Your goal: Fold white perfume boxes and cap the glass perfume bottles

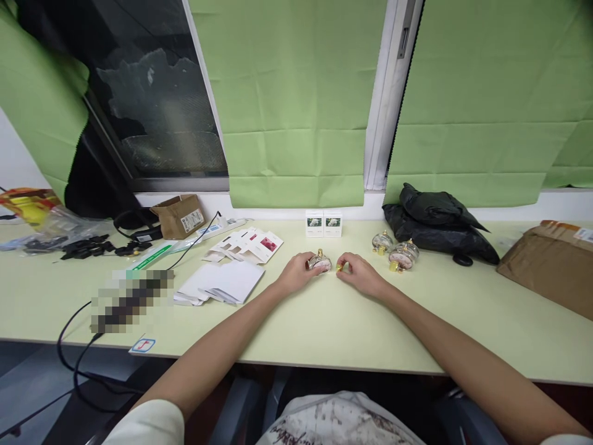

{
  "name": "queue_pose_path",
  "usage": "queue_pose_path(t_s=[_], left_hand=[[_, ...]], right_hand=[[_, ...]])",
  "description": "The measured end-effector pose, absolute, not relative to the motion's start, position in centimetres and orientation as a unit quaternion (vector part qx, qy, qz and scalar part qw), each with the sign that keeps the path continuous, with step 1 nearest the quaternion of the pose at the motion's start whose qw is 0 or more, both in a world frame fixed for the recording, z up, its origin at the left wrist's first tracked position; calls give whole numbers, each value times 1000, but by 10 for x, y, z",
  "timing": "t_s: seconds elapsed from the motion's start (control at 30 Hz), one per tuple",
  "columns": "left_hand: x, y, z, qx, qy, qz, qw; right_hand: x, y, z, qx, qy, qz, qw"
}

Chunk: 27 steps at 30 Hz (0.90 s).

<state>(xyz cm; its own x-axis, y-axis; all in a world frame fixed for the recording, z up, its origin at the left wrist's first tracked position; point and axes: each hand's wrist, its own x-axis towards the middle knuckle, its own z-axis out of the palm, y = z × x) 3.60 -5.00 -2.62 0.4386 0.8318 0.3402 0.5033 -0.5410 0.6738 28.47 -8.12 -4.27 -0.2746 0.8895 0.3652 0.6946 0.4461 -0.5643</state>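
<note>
My left hand (pixel 299 272) is closed around the side of a round glass perfume bottle (pixel 320 262), which stands upright on the table with its gold spray neck bare. Just right of it, my right hand (pixel 359 274) pinches a small gold cap (pixel 340 267) between thumb and fingers, close to the tabletop and apart from the bottle. Further right stand more perfume bottles, one (pixel 403 254) nearer and another (pixel 382 241) behind it, with gold caps (pixel 395 266) lying by them.
Two small white boxes (pixel 315 224) stand side by side at the back. Flattened white cartons (pixel 222 281) lie left of my hands. A brown box (pixel 178 216), a black cable (pixel 194 241) and black parts (pixel 88 247) are further left. Black plastic bags (pixel 435 222) and a large carton (pixel 551 266) lie right.
</note>
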Motion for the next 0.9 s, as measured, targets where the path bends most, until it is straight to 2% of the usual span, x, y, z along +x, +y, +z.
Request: queue_pose_path(t_s=[0.2,0.57,0.9], left_hand=[[36,-50,-27,810,404,336,260],[45,-70,-16,827,350,306,316],[50,-73,-22,833,329,297,332]], right_hand=[[286,-81,-43,-498,-790,157,322],[265,-100,-24,-442,-783,101,426],[252,-104,-19,-429,-782,93,443]])
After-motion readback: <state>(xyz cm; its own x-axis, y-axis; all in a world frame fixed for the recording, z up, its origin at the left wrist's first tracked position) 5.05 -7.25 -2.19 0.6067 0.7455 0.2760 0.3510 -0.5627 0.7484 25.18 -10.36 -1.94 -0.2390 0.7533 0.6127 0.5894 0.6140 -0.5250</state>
